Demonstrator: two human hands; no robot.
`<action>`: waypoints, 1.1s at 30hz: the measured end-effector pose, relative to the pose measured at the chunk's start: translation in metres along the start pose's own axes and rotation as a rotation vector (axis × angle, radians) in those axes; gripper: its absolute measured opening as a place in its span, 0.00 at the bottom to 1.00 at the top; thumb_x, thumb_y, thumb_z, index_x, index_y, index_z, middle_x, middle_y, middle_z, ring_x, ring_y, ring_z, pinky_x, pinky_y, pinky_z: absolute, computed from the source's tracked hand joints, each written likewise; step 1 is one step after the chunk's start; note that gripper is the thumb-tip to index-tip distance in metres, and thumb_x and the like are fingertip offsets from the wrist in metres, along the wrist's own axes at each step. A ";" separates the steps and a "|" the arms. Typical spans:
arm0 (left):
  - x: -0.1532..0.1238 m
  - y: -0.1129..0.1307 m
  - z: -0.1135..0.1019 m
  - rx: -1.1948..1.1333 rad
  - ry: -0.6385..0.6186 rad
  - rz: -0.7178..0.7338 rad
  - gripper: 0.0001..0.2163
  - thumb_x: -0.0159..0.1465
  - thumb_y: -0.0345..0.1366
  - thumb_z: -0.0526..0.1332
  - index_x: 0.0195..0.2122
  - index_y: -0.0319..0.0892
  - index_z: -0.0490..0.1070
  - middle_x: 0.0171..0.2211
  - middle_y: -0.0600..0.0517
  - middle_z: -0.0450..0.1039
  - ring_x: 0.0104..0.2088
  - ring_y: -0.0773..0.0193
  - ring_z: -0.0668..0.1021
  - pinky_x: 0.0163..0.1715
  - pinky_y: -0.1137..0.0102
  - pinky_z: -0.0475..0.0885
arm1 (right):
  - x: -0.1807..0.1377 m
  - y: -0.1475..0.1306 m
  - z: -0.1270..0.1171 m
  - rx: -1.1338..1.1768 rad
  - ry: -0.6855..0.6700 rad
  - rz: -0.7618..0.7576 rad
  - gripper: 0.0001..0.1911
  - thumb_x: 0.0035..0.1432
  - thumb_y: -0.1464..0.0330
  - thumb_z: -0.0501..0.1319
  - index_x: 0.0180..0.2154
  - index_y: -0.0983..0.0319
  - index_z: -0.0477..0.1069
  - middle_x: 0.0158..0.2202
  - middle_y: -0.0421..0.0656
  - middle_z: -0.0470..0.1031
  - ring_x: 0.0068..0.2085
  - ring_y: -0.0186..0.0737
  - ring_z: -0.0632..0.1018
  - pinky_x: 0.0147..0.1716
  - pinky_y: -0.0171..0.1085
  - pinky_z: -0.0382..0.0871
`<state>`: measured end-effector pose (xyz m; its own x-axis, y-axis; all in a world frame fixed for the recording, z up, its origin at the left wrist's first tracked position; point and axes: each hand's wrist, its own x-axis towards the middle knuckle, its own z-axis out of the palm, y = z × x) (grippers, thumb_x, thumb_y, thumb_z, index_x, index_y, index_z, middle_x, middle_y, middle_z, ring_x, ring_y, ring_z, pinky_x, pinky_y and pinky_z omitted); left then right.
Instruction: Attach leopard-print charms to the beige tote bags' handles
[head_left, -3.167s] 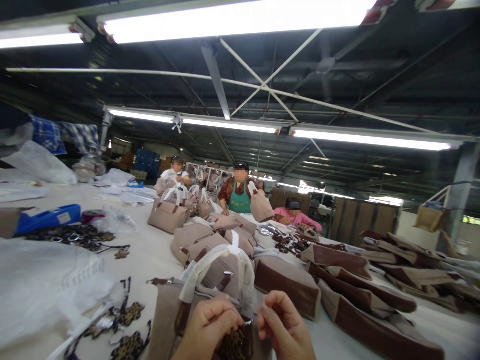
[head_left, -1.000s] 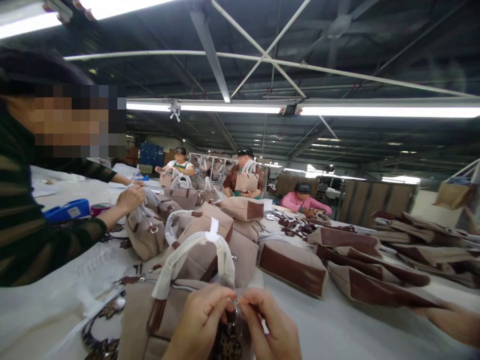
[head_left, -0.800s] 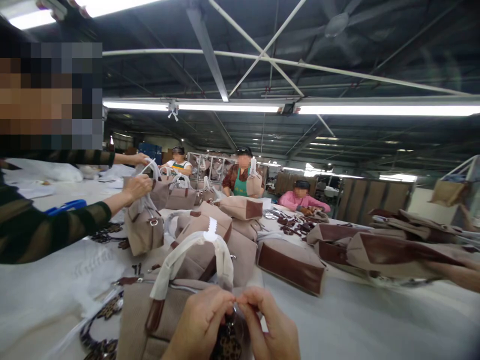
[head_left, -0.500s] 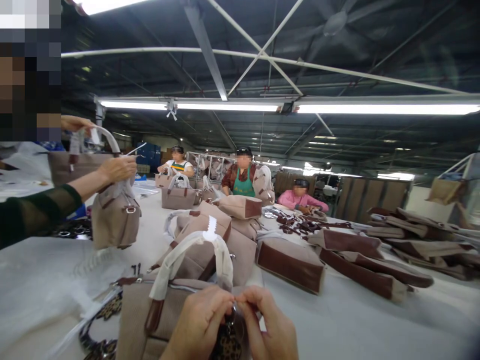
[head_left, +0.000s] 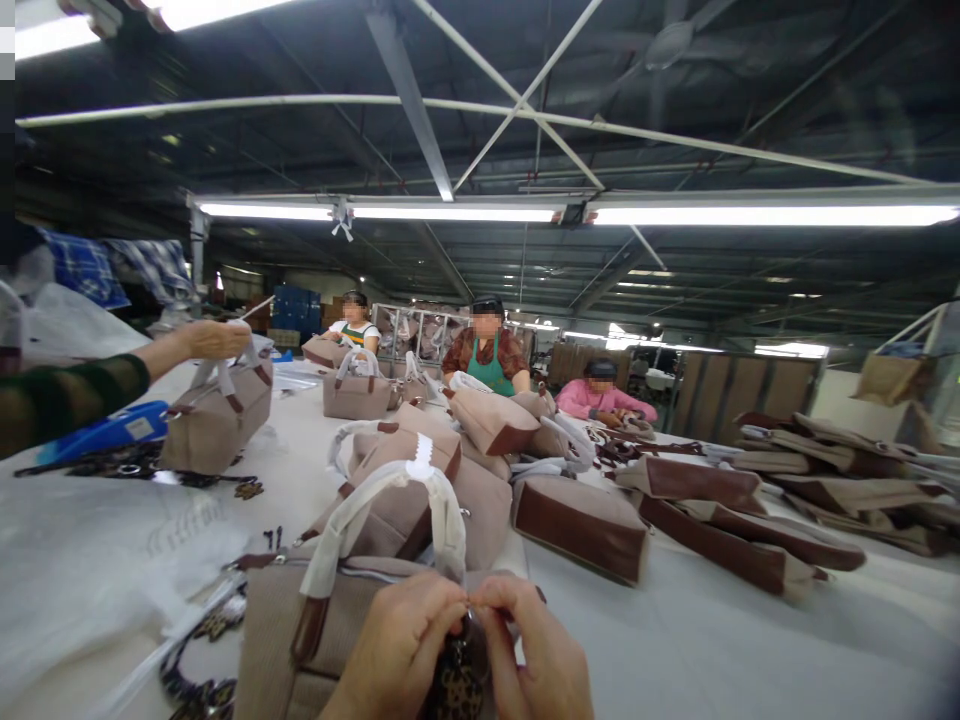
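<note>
My left hand [head_left: 397,655] and my right hand [head_left: 536,650] meet fingertip to fingertip at the bottom centre, pinching a leopard-print charm [head_left: 459,685] on a small metal ring. The charm hangs against a beige handbag [head_left: 277,640] lying right under my hands. That bag's handles [head_left: 420,500] are wrapped in white paper with brown leather ends. The ring itself is mostly hidden by my fingers.
Several more beige and brown bags [head_left: 581,525] lie along the white table [head_left: 712,650]. At left a co-worker's sleeved arm [head_left: 75,395] holds a bag [head_left: 217,420] by its handles. Loose leopard charms [head_left: 202,690] and white plastic [head_left: 97,560] lie at left. Three people sit at the far end.
The co-worker at left has lifted a bag away and now sets it down further left, and has drawn back out of view. My hands stay pinched on the charm.
</note>
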<state>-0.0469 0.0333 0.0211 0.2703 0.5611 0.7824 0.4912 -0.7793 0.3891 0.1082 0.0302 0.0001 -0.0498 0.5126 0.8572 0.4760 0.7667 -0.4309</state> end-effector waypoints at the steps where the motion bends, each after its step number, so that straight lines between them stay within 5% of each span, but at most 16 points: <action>1: 0.000 0.000 0.000 0.000 0.001 0.009 0.16 0.71 0.33 0.50 0.25 0.42 0.68 0.21 0.57 0.68 0.22 0.70 0.72 0.24 0.78 0.63 | 0.000 0.000 0.000 0.002 0.000 -0.002 0.09 0.70 0.68 0.51 0.37 0.54 0.68 0.33 0.33 0.76 0.34 0.30 0.77 0.37 0.27 0.67; 24: -0.001 0.000 -0.002 0.015 -0.094 0.003 0.16 0.70 0.31 0.48 0.24 0.42 0.63 0.22 0.55 0.68 0.24 0.68 0.72 0.26 0.75 0.61 | 0.010 0.005 -0.008 -0.188 -0.119 -0.274 0.12 0.71 0.72 0.47 0.33 0.58 0.62 0.28 0.37 0.72 0.28 0.32 0.74 0.29 0.32 0.67; 33: 0.000 0.001 -0.006 -0.030 -0.148 -0.069 0.15 0.69 0.32 0.49 0.24 0.42 0.63 0.23 0.55 0.68 0.25 0.67 0.72 0.27 0.74 0.61 | 0.020 -0.010 -0.009 -0.173 -0.027 -0.297 0.17 0.74 0.68 0.44 0.31 0.58 0.60 0.25 0.35 0.72 0.25 0.30 0.73 0.25 0.29 0.67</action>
<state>-0.0514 0.0304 0.0246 0.3572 0.6466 0.6740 0.4886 -0.7444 0.4552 0.1099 0.0291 0.0241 -0.2304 0.2888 0.9293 0.5791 0.8081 -0.1076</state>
